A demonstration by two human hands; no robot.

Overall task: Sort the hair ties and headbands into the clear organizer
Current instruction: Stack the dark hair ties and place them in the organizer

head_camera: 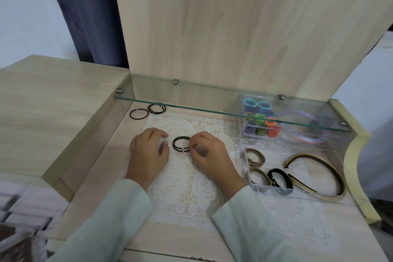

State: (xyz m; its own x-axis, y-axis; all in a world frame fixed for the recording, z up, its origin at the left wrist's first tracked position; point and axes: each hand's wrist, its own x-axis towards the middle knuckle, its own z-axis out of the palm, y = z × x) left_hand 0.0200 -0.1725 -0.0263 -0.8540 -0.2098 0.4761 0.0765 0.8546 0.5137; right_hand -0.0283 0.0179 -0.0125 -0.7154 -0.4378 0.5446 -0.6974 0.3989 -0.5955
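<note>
**Trainee:** Where do the large items stand, and why?

**Technician:** The pale wood-grain vanity recess [106, 161] carries a white lace mat [187, 193] as the working surface. A clear glass shelf [191, 100] spans the back. The clear acrylic organizer [251, 176] sits at the right, partly under that shelf, close to the right hand. Its near section holds a tan curved headband [328, 165]. The far section holds a lilac headband [297, 111] and small coloured elastic hair ties [260, 122], grouped by colour. I judge that grouping to be the sorting scheme.

**Trainee:** Which item is being handled?

**Technician:** A pair of thin black hair ties with metal beads [174, 144]. It lies flat on the mat between the hands, left of the organizer and apart from it. Further dark loose ties [130, 114] lie at the back left corner, not yet sorted.

**Trainee:** Hand pose?

**Technician:** Right hand [210, 153]: palm down, wrist low. The thumb and forefinger tips [192, 146] are drawn narrow and pinch the right edge of the pair. I judge this to be the grip for a lift. Left hand [148, 151]: palm down on the mat just beside the pair, not touching it. Its fingers are loosely curled and hold nothing, probably resting there for support.
</note>
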